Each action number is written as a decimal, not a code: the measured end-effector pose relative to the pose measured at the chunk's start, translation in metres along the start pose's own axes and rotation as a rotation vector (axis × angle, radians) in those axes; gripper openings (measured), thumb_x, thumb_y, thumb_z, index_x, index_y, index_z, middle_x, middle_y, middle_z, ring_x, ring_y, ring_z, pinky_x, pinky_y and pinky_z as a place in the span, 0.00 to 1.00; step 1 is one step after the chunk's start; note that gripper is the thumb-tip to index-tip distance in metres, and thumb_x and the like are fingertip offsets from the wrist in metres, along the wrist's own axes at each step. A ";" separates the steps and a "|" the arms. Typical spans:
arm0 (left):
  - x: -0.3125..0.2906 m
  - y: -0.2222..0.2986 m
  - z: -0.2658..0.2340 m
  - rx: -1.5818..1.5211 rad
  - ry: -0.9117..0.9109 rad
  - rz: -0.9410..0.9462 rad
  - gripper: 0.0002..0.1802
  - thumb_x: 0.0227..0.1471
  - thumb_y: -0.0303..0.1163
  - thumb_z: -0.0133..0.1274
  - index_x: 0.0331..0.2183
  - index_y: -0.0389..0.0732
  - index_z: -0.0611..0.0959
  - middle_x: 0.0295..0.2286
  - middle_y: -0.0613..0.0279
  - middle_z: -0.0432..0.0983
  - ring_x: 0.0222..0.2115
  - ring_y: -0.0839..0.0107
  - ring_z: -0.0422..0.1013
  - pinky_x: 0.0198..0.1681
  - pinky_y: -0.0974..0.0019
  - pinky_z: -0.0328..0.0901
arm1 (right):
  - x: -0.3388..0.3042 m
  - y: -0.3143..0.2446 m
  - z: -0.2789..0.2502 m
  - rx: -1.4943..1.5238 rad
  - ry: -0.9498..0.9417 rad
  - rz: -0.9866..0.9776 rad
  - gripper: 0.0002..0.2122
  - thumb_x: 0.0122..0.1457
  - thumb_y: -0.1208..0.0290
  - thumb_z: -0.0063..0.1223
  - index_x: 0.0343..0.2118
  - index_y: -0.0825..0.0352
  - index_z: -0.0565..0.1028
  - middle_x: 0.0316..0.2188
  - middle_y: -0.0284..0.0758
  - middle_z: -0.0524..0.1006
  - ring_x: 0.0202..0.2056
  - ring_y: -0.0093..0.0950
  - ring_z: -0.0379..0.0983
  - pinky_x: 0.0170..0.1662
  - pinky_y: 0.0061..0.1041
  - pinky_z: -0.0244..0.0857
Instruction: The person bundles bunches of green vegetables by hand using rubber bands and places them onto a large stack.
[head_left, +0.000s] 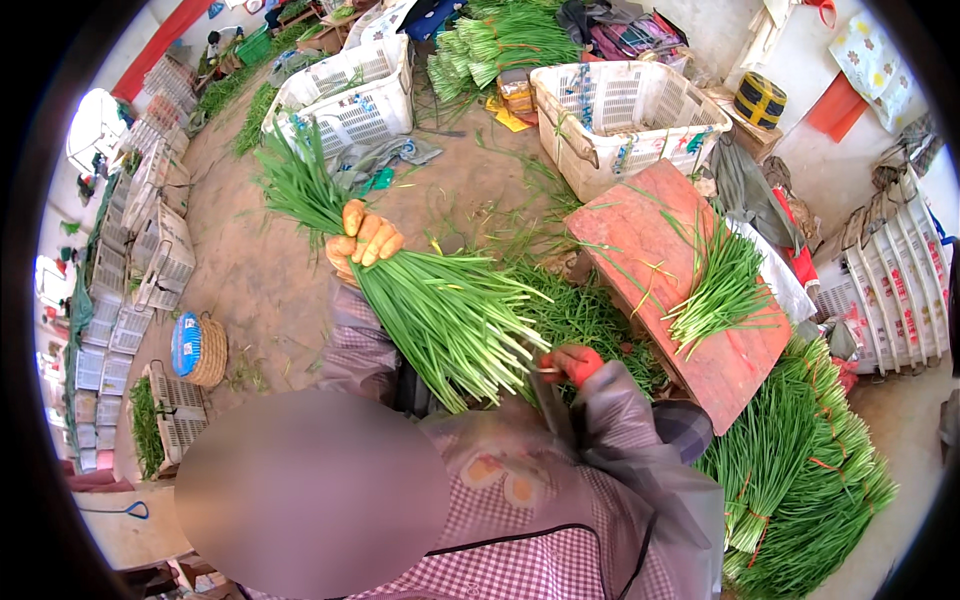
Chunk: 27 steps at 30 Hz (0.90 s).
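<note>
A thick bunch of garlic chives is gripped around its middle by my left hand, in a tan glove with the fingers wrapped round it. Its leafy tops point up and left, while the pale stalk ends fan out down to the right. Close to those ends is my right hand in a red-orange glove, its fingers closed. A thin pale thing shows at the right fingertips, too small to name. On the reddish board to the right lies a smaller loose pile of chives.
Tied chive bundles are stacked at the lower right. Loose greens lie beside the board. Two white plastic crates, a left one and a right one, stand ahead. A woven basket sits at left, and stacked crates line the wall.
</note>
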<state>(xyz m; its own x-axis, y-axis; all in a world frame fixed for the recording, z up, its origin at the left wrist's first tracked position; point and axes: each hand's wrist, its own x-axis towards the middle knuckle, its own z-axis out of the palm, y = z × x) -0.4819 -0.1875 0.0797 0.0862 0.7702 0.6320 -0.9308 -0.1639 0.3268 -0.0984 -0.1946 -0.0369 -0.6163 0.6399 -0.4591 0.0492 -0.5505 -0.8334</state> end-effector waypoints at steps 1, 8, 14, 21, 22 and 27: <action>0.005 0.002 0.005 -0.008 -0.016 0.016 0.10 0.40 0.24 0.51 0.30 0.42 0.73 0.15 0.68 0.66 0.18 0.75 0.65 0.31 0.68 0.60 | 0.011 0.021 -0.034 -0.381 0.101 0.126 0.09 0.58 0.70 0.47 0.35 0.68 0.78 0.31 0.36 0.78 0.36 0.28 0.76 0.40 0.29 0.70; -0.002 0.012 0.007 -0.031 -0.056 0.015 0.10 0.40 0.23 0.52 0.30 0.42 0.73 0.16 0.68 0.68 0.18 0.75 0.66 0.31 0.69 0.61 | -0.005 -0.113 0.056 -0.782 0.051 -0.607 0.19 0.52 0.71 0.57 0.49 0.58 0.74 0.33 0.34 0.75 0.28 0.28 0.71 0.34 0.25 0.67; 0.007 0.002 0.006 -0.027 -0.105 -0.050 0.10 0.41 0.24 0.52 0.30 0.44 0.73 0.16 0.70 0.68 0.18 0.77 0.66 0.31 0.70 0.61 | 0.047 -0.103 0.103 -0.580 -0.101 -0.829 0.14 0.54 0.65 0.58 0.42 0.64 0.76 0.30 0.32 0.75 0.29 0.23 0.72 0.33 0.21 0.66; -0.009 0.015 -0.002 -0.037 -0.102 0.050 0.09 0.41 0.25 0.53 0.30 0.44 0.73 0.16 0.70 0.68 0.18 0.78 0.66 0.31 0.70 0.61 | -0.029 -0.129 0.052 -0.195 -0.568 0.061 0.08 0.57 0.68 0.52 0.36 0.63 0.79 0.16 0.27 0.71 0.14 0.16 0.63 0.17 0.16 0.56; -0.009 0.016 -0.004 -0.042 -0.110 0.043 0.09 0.41 0.24 0.53 0.30 0.44 0.73 0.16 0.70 0.68 0.18 0.78 0.66 0.31 0.70 0.61 | -0.039 -0.128 0.045 -0.287 -0.523 0.149 0.09 0.57 0.67 0.53 0.37 0.63 0.79 0.16 0.27 0.71 0.15 0.16 0.63 0.18 0.16 0.56; -0.002 0.010 0.000 -0.064 -0.125 0.031 0.09 0.42 0.24 0.53 0.30 0.44 0.74 0.17 0.70 0.69 0.19 0.78 0.67 0.32 0.71 0.61 | -0.024 -0.118 0.051 -0.470 -0.019 -0.064 0.15 0.57 0.68 0.53 0.48 0.56 0.76 0.18 0.24 0.72 0.17 0.14 0.64 0.19 0.15 0.58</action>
<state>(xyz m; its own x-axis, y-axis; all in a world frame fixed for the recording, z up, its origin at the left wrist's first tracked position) -0.4910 -0.1910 0.0815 0.0967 0.6819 0.7251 -0.9540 -0.1442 0.2629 -0.1296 -0.1725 0.0885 -0.6439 0.6519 -0.4006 0.3582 -0.2058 -0.9107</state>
